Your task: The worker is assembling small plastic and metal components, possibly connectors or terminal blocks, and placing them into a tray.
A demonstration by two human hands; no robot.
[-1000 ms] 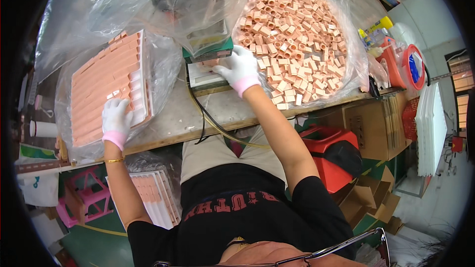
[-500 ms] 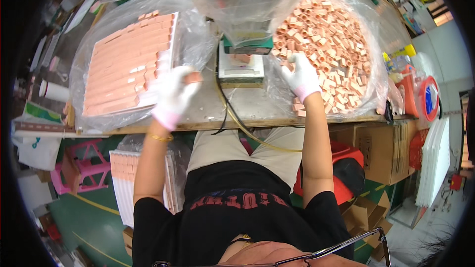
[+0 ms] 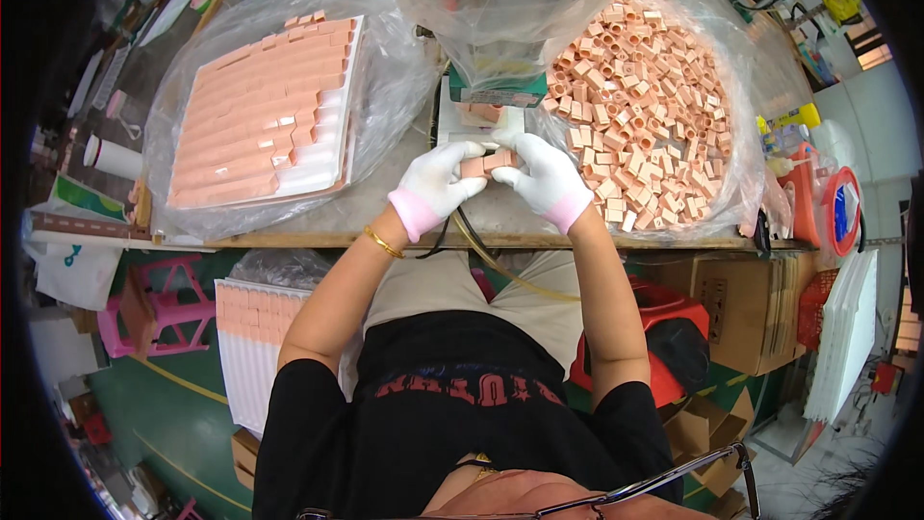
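Note:
Both of my hands wear white gloves with pink cuffs and meet over the table in front of the machine. My left hand [image 3: 435, 185] is closed on a short peach-coloured tube piece [image 3: 473, 168]. Another such tube piece [image 3: 500, 160] is pinched in my right hand [image 3: 547, 179], end to end with the first. Whether the two are joined, I cannot tell. Just beyond my hands stands a machine with a green head [image 3: 500, 93] over a white plate [image 3: 450, 125], and a peach piece [image 3: 484, 113] lies under that head.
Left, a white ribbed tray [image 3: 332, 135] carries rows of peach pieces on plastic film. Right, a large heap of loose hollow pieces [image 3: 645, 106] lies on film. Clear plastic sheeting [image 3: 510, 0] drapes the machine. A hose [image 3: 500, 274] hangs over the table's front edge.
My left hand has moved right from beside the tray with its piece. My right hand has come left from the heap's edge, and the two hands now meet in the middle.

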